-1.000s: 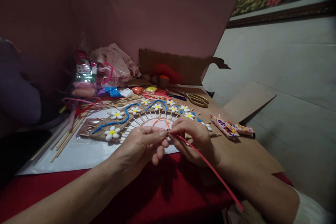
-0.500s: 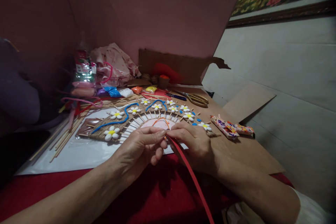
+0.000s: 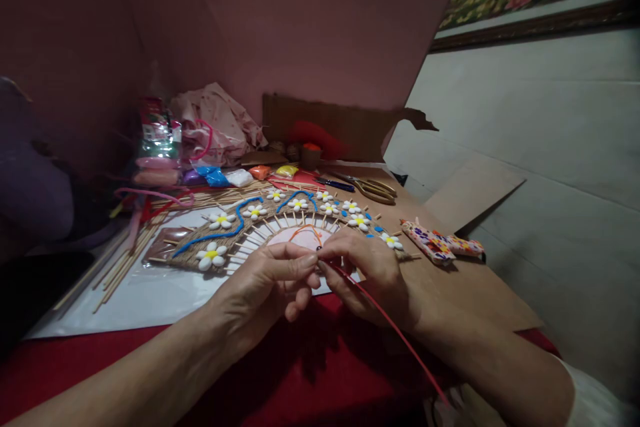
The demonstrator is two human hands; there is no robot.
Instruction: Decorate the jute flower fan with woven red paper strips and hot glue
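My left hand [image 3: 280,277] and my right hand [image 3: 373,273] meet fingertip to fingertip over the front of a half-ring craft piece. A red ribbon [image 3: 385,315] runs out from my right hand's pinch and hangs toward the lower right. A small dark bead [image 3: 319,249] shows at the fingertips, and a thin orange cord [image 3: 306,227] loops up behind it. My left thumb and forefinger are pinched together; what lies between them is hidden. The craft piece [image 3: 235,232] is wrapped in brown twine over thin sticks, with white-and-yellow flowers and blue strips on it.
Wooden sticks [image 3: 116,273] lie at left on a white sheet [image 3: 90,317]. Behind are bags of coloured clay [image 3: 215,176], pliers [image 3: 375,190] and a utility knife [image 3: 336,184]. Flower-patterned wrapped pieces [image 3: 435,243] rest on brown cardboard [image 3: 460,293] at right.
The red ribbon has turned from its flat side to its narrow edge, and its hanging end has swung right. My right fingers have shifted slightly; both hands stay together.
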